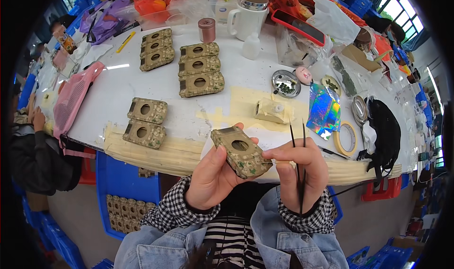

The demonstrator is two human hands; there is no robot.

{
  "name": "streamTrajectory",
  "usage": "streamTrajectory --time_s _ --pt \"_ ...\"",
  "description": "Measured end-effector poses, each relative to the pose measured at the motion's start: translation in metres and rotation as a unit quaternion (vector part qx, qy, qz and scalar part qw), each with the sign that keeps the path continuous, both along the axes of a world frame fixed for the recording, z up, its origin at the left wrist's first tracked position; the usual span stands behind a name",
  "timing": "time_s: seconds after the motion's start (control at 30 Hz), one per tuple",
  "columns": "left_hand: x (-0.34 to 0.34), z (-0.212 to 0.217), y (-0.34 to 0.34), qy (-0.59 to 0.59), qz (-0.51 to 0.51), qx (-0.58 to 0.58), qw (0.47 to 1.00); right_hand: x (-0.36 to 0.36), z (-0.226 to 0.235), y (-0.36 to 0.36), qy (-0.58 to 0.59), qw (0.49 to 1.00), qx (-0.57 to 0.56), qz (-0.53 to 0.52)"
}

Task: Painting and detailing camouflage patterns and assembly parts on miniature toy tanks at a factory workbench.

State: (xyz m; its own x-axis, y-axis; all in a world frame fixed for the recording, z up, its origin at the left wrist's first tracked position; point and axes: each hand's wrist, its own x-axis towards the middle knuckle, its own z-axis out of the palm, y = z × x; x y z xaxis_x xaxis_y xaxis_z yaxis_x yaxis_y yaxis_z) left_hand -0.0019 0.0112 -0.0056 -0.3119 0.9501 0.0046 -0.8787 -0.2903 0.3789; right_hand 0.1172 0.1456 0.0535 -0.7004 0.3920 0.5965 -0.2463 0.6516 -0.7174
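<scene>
Up close, the left hand [213, 177] is curled around a tan camouflage-patterned case [241, 151] with a round hole, gripping its lower left edge. The case sits above the table's [118, 87] near edge, its long axis slanting from upper left to lower right. The right hand [298, 167] pinches the case's lower right corner with fingers closed, also clasping black tweezers [298, 165] pointing upward. Similar cases [201, 70] lie on the table beyond.
</scene>
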Motion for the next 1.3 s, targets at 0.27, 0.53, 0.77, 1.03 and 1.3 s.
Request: streamTrajectory --time_s 0.27,0.53,0.77,1.03,1.3 --pt "0.004 0.006 0.001 0.064 0.016 -0.065 0.996 -0.002 -0.005 -0.006 -0.017 0.999 -0.046 -0.004" --pt "0.003 0.003 0.001 0.059 0.019 -0.064 0.996 -0.005 -0.009 -0.006 -0.017 0.998 -0.055 -0.009" --pt "0.003 0.004 0.001 0.058 0.022 -0.065 0.996 -0.007 -0.012 -0.005 -0.013 0.999 -0.048 -0.012" --pt "0.002 0.002 0.0 0.064 0.023 -0.069 0.995 -0.008 -0.012 -0.004 -0.007 0.998 -0.062 0.005" --pt "-0.003 0.004 -0.005 0.058 0.034 -0.059 0.996 -0.01 -0.015 0.023 0.022 0.99 -0.022 -0.136"
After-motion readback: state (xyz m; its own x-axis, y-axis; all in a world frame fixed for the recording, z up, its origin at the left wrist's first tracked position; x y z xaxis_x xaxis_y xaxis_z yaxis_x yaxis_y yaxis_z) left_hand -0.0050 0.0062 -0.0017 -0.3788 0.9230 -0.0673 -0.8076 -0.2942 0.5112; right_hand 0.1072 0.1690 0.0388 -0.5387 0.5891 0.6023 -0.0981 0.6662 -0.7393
